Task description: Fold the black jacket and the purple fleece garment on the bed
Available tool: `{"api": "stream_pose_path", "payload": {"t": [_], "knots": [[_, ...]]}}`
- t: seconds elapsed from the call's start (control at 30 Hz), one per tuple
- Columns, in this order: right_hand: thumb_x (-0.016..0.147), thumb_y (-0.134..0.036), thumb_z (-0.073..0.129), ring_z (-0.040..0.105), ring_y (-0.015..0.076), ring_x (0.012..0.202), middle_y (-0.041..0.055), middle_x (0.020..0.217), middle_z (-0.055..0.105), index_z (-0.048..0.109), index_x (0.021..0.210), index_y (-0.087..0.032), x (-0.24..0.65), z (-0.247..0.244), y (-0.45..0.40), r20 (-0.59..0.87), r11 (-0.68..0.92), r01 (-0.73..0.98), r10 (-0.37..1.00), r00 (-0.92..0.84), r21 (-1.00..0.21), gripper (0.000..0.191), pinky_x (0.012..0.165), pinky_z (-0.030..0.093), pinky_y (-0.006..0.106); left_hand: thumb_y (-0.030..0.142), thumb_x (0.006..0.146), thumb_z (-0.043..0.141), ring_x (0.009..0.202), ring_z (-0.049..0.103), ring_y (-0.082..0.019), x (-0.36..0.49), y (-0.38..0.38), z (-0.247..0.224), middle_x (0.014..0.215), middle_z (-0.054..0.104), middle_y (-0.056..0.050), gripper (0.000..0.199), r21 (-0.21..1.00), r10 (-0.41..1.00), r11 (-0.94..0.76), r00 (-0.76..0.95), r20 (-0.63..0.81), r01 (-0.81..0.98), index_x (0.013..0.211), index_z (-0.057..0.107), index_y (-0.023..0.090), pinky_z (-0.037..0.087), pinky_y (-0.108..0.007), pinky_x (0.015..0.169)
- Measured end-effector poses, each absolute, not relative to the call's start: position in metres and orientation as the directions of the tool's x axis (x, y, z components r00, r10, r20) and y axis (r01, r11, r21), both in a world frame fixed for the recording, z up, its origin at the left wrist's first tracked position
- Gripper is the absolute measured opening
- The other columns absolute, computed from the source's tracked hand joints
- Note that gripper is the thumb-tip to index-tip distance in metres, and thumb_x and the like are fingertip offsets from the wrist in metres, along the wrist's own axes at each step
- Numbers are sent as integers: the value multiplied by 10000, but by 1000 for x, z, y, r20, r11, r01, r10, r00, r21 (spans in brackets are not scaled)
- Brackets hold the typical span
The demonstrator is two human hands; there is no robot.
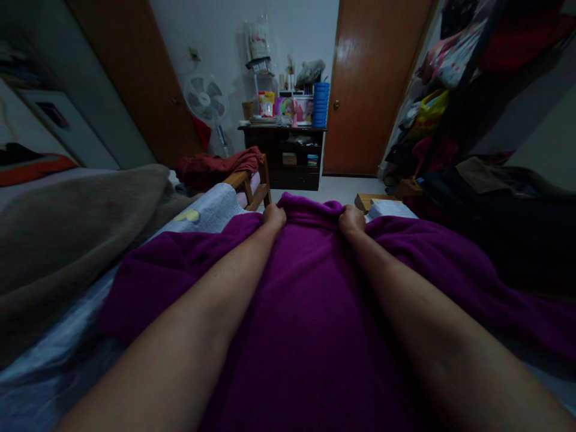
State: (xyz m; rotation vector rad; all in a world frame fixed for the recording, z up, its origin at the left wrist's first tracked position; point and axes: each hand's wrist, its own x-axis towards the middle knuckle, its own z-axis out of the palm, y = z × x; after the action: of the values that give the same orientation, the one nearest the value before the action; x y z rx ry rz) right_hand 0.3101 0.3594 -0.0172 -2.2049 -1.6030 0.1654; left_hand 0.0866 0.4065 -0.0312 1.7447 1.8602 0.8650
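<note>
A purple blanket [315,288] spreads over the bed from below me to the far end, its sides falling in loose folds left and right. Both my arms reach forward over it. My left hand [273,217] is closed in a fist around its far edge. Level with it on the right, my right hand [351,221] grips the same edge. Between the two fists the cloth is bunched into a raised roll. Under the blanket lies a light blue bed sheet [211,207] with a yellow patch. What the fingers pinch underneath is hidden.
A brown blanket [81,234] lies at the left. Past the bed's end stand a wooden chair [258,195] with dark red cloth [216,168], a white fan [207,99] and a dark cabinet [281,159]. Dark clothes [504,210] pile up at the right, near a wooden door [366,90].
</note>
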Motion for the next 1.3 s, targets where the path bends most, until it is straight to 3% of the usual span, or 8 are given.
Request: {"api": "stream_pose_path", "payload": {"t": [0.17, 0.27, 0.4, 0.57, 0.8, 1.03, 1.17, 1.3], "knots": [[884, -179, 386, 564, 260, 1129, 172, 1223, 610, 510, 1301, -94, 301, -28, 357, 123, -145, 902, 970, 211, -406, 444, 951, 417, 310, 336, 793, 615, 1391, 319, -272, 99, 381, -55, 1530, 275, -181, 806, 620, 980, -11, -113, 161, 785, 1470, 225, 137, 327, -367, 1090], [895, -281, 448, 438, 291, 1277, 199, 1430, 423, 345, 1422, -104, 288, -38, 345, 186, -57, 944, 975, 123, -325, 565, 1047, 356, 395, 399, 783, 641, 1446, 182, -317, 106, 364, -63, 1589, 123, -147, 847, 396, 973, -148, 62, 221, 906, 1483, 212, 192, 223, -442, 1148], [949, -499, 331, 147, 334, 1435, 90, 1592, 176, 277, 1486, -250, 281, -55, 334, 154, 33, 985, 988, -7, -172, 594, 1116, 125, 617, 464, 902, 452, 1351, 343, -311, 105, 347, -64, 1463, 402, -94, 500, 154, 913, -394, 368, 174, 906, 1365, 430, 274, 296, -488, 1090], [929, -636, 224, 42, 320, 1459, 43, 1609, 120, 195, 1525, -265, 298, -61, 343, -20, 1, 983, 1000, -4, -184, 702, 1114, 35, 648, 474, 897, 455, 1145, 505, -310, 93, 336, -53, 1246, 551, -123, 426, 54, 923, -370, 360, 135, 927, 1244, 525, 237, 434, -446, 929], [925, -581, 324, 37, 321, 1460, 76, 1611, 97, 225, 1512, -236, 294, -47, 333, -8, 15, 980, 1000, -17, -200, 688, 1117, 86, 628, 614, 844, 456, 1174, 499, -356, 99, 304, -29, 1267, 539, -159, 547, 104, 934, -354, 358, -18, 929, 1206, 553, 215, 434, -482, 928], [948, -524, 328, 178, 287, 1441, 66, 1587, 218, 359, 1451, -260, 274, -47, 279, -27, 231, 945, 970, -243, -233, 569, 1117, 171, 565, 637, 804, 500, 1186, 498, -350, 92, 238, -12, 1284, 529, -137, 581, 152, 845, -497, 517, -140, 854, 1239, 543, 255, 424, -481, 957], [955, -513, 293, 189, 289, 1440, 67, 1576, 252, 348, 1465, -240, 277, -42, 242, -87, 227, 940, 963, -257, -254, 581, 1121, 171, 559, 438, 810, 588, 1053, 593, -278, 81, 206, -8, 1163, 605, -114, 418, 176, 812, -522, 550, -198, 835, 1160, 549, 212, 468, -376, 885], [919, -566, 348, 119, 330, 1452, 73, 1595, 187, 280, 1501, -244, 273, -36, 195, -136, 208, 944, 959, -248, -257, 668, 1106, 139, 620, 208, 868, 484, 928, 630, -218, 74, 185, -5, 1016, 653, -76, 180, 213, 854, -496, 517, -57, 842, 1022, 577, 206, 475, -315, 801]]}}
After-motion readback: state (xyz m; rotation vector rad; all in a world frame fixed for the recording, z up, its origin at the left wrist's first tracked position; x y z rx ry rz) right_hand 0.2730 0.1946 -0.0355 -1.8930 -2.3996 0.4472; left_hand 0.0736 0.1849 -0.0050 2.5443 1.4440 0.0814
